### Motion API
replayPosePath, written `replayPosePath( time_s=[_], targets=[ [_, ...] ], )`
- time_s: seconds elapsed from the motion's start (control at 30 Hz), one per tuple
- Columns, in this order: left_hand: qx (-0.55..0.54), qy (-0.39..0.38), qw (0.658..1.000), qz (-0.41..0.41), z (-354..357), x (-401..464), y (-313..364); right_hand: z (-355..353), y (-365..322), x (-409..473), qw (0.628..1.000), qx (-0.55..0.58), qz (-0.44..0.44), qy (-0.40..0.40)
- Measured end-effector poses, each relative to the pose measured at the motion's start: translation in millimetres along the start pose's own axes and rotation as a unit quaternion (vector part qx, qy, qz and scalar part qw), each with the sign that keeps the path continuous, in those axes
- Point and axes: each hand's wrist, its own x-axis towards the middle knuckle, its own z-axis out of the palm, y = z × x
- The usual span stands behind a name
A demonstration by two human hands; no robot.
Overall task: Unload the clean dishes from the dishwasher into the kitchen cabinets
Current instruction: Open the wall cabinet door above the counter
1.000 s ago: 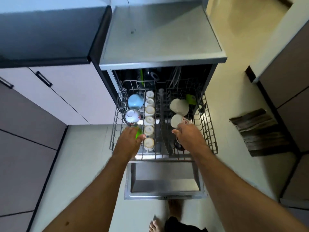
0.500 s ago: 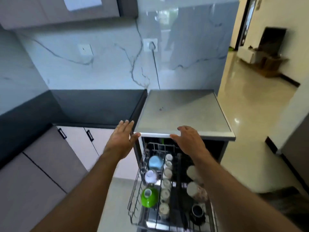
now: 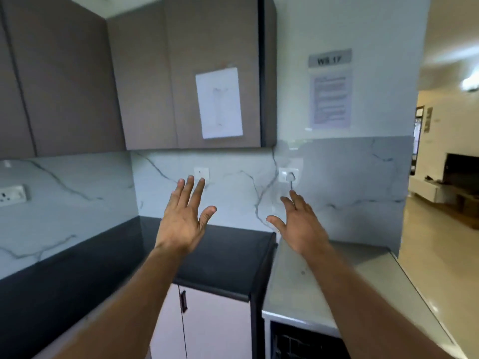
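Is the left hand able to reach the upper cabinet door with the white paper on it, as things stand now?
Probably yes. The left hand is open, holds nothing, and is raised below the upper cabinet door; nothing stands between them. Whether the arm reaches that high cannot be told.

Upper cabinets (image 3: pixel 145 73) hang above the counter (image 3: pixel 220 257), dishwasher (image 3: pixel 337 275) right.

We see soft, even daylight coming from the bright room on the right, where a ceiling lamp (image 3: pixel 470 82) flares white. The marble wall (image 3: pixel 233 187) shows pale glare. Motion blur smears the wall notice (image 3: pixel 330 99), leaving its text unreadable. Cabinet edges bow near the picture's left border. Shadows are faint.
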Motion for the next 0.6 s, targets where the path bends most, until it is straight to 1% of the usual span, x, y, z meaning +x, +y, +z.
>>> replayPosePath(
  time_s=[0.07,0.23,0.37,0.47,0.6],
  targets=[
    [0.022,0.029,0.999,0.004,-16.3,14.5,-33.2,-1.4,-33.2,23.2,1.0,0.0,-0.008,0.027],
    [0.047,0.056,0.997,0.028,-57.3,53.0,-114.5,-0.8,-113.7,69.4,0.998,0.006,-0.014,0.067],
    [0.03,0.072,0.997,0.021,-80.2,69.9,-173.1,3.7,-171.8,95.5,0.995,-0.007,-0.022,0.094],
    [0.024,0.067,0.997,0.01,-82.2,75.2,-207.1,13.5,-205.0,113.9,0.993,-0.014,-0.032,0.109],
    [0.014,0.04,0.999,0.009,-66.5,79.4,-240.4,35.5,-232.4,133.9,0.994,-0.023,-0.035,0.1]
  ],
)
